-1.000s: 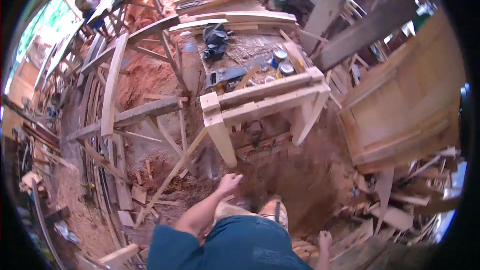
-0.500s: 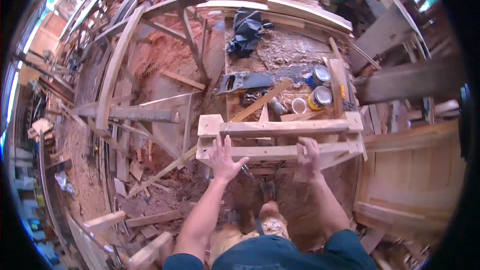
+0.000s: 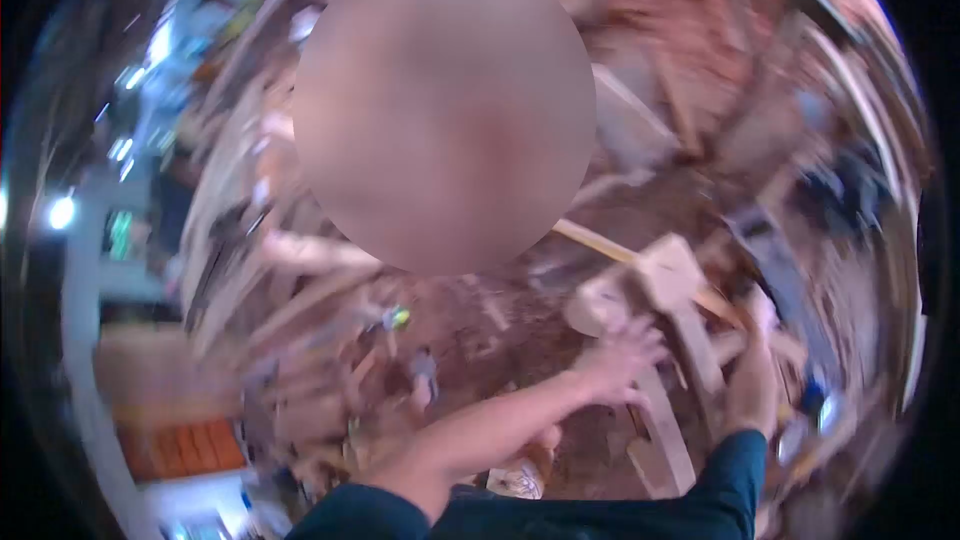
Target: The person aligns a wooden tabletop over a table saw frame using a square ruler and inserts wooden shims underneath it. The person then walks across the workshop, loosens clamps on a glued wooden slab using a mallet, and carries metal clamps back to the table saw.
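My left hand (image 3: 622, 358) is open, fingers spread, over the near rail of a pale wooden frame (image 3: 668, 272); blur hides whether it touches. Beyond the frame, my right hand (image 3: 758, 318) reaches over the bench beside a narrow wooden strip (image 3: 720, 307) and a handsaw (image 3: 778, 252). Its fingers are smeared, and what they hold, if anything, cannot be made out. Black crumpled plastic (image 3: 848, 185) lies farther right. A blue can (image 3: 826, 408) and another can (image 3: 792, 438) are at the lower right.
A large round blur covers the upper middle. Scrap wood (image 3: 320, 252) lies at the left, with reddish sawdust (image 3: 685, 15) at the top. An orange object (image 3: 185, 448) is at the lower left, and long boards (image 3: 868, 90) curve along the right.
The view has swung left, so the frame and bench appear farther right and tilted. My left hand remains near the frame; my right hand has moved from the near rail out over the bench.
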`<state>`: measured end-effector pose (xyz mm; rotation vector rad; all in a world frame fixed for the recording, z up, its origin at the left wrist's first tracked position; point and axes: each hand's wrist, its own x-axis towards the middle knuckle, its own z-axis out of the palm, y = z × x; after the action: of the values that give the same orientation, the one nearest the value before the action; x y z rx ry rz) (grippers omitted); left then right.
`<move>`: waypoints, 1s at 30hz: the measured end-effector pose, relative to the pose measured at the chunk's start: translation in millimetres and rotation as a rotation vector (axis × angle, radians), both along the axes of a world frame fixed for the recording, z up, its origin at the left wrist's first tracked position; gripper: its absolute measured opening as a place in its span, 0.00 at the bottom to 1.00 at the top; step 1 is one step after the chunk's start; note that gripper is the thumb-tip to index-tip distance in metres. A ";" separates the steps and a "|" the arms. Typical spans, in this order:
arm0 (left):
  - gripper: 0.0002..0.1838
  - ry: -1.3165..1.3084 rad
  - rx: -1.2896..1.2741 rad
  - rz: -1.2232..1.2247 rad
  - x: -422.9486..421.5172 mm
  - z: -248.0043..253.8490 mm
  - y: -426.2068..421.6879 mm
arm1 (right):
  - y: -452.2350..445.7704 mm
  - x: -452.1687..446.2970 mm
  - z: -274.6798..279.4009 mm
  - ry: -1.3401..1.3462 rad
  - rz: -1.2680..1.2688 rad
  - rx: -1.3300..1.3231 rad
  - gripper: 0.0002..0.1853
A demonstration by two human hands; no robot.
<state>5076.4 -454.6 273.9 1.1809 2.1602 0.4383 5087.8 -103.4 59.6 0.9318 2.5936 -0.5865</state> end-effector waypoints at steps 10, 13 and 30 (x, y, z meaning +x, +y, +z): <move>0.48 0.092 0.079 -0.019 20.9 -32.0 -4.3 | 21.3 59.4 77.5 0.522 -0.125 0.317 0.21; 0.42 -0.129 0.236 0.155 14.5 -18.0 -15.4 | -24.1 79.6 160.0 0.594 0.073 0.451 0.16; 0.21 -1.101 1.191 1.662 -52.1 86.3 -565.8 | -770.5 -96.4 383.9 0.504 1.121 -0.445 0.22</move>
<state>5024.2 -1020.4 360.2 -0.8100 1.1572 2.4363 4991.4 -873.9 443.5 -0.8810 2.6372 -1.0210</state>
